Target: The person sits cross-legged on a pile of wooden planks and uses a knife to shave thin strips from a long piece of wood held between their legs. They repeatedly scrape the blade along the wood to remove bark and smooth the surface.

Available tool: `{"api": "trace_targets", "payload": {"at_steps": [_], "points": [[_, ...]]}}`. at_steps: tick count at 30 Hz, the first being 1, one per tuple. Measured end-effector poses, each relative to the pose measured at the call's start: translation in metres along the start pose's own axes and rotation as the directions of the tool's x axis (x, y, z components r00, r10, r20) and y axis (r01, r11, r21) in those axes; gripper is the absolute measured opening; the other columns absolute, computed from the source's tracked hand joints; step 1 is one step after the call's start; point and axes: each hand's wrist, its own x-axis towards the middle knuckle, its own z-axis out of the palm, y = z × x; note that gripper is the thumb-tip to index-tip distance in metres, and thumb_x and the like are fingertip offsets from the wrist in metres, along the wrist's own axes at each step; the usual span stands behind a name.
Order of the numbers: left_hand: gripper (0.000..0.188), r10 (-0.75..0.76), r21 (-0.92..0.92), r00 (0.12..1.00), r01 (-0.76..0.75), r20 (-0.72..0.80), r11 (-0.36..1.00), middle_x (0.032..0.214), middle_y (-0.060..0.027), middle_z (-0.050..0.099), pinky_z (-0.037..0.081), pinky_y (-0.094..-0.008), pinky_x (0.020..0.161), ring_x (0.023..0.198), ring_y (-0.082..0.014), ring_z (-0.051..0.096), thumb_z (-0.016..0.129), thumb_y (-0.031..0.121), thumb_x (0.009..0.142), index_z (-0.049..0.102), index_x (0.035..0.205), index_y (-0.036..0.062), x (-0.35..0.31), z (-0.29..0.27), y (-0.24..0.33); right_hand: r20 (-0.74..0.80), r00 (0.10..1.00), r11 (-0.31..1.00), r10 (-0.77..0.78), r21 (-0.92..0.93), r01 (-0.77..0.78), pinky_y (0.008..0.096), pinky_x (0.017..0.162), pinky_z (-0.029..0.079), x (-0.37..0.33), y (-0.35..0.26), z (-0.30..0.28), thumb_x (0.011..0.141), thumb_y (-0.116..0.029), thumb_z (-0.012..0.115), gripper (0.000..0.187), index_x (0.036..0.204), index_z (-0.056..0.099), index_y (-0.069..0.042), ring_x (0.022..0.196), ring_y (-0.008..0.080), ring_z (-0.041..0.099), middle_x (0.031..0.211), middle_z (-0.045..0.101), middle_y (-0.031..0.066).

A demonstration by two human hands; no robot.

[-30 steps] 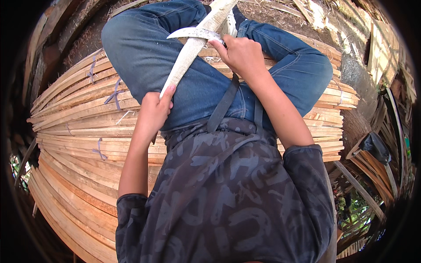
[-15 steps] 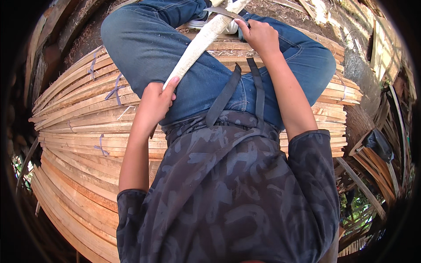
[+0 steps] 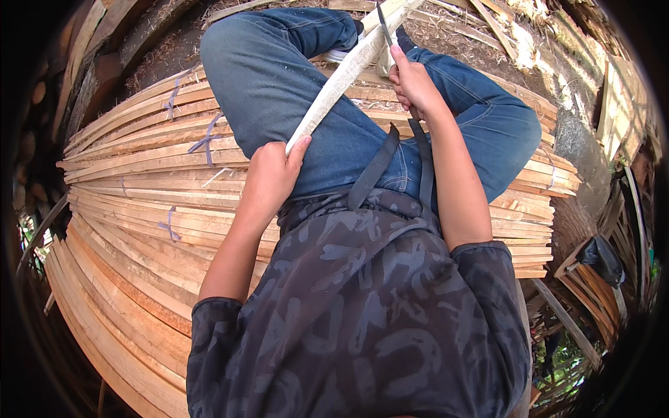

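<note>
A long, pale, peeled strip of wood (image 3: 343, 78) slants from above my left thigh up to the far edge of the view. My left hand (image 3: 276, 169) is closed around its near end. In my right hand (image 3: 416, 87) is a knife (image 3: 384, 25), its thin dark blade pointing away from me and lying across the strip near the far end. The thumb rests along the back of the knife, and part of the handle is hidden in the fist. My jeans-clad legs (image 3: 258, 76) are folded beneath the strip.
Bundles of sawn wooden slats (image 3: 139, 153), tied with purple string (image 3: 207, 139), lie under and beside me. Shavings and loose strips cover the ground ahead. At the right are a stone-like slab (image 3: 582, 164), a black plastic bag (image 3: 601, 259) and leaning slats.
The knife has turned from lying sideways across the strip to pointing away from me, and my right wrist has rotated. The strip and my left hand appear shifted rightward with the view.
</note>
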Motion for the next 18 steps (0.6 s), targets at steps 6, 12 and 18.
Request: {"api": "trace_targets", "payload": {"at_steps": [6,12,18], "points": [[0.056,-0.016,0.214,0.986,0.052,-0.168,0.975,0.059,-0.0243,0.056,0.044,-0.0491,0.056,0.059,-0.0426,0.058,0.056,0.046,0.091,0.057,0.065,-0.0044,-0.028,-0.003,-0.004,0.227,0.974,0.959,-0.013,0.279,-0.053,0.0218,0.035,0.028,-0.051,-0.014,-0.001,0.095,-0.062,0.036,0.057,0.065,0.037,-0.013,0.034,0.0045,0.027,0.047,0.030,-0.0059],[0.052,-0.022,0.196,0.976,0.066,-0.217,0.978,0.059,-0.0213,0.056,0.042,-0.0482,0.057,0.061,-0.0426,0.058,0.050,0.048,0.093,0.054,0.073,-0.0001,-0.061,-0.013,-0.012,-0.157,0.838,0.851,-0.522,-0.027,0.525,0.0314,0.045,0.032,-0.075,0.010,0.020,0.099,-0.034,0.047,0.051,0.063,0.050,0.001,0.048,0.0119,0.034,0.049,0.042,0.0043],[0.052,-0.046,0.150,0.983,0.073,-0.175,0.986,0.061,-0.0239,0.057,0.043,-0.0504,0.057,0.063,-0.0443,0.059,0.045,0.045,0.097,0.054,0.076,-0.0010,-0.067,-0.010,-0.030,-0.043,0.612,0.496,-0.790,-0.631,0.596,0.0431,0.047,0.042,-0.100,-0.015,0.033,0.092,-0.034,0.059,0.041,0.068,0.056,-0.001,0.049,0.0339,0.056,0.055,0.055,0.0183]]}}
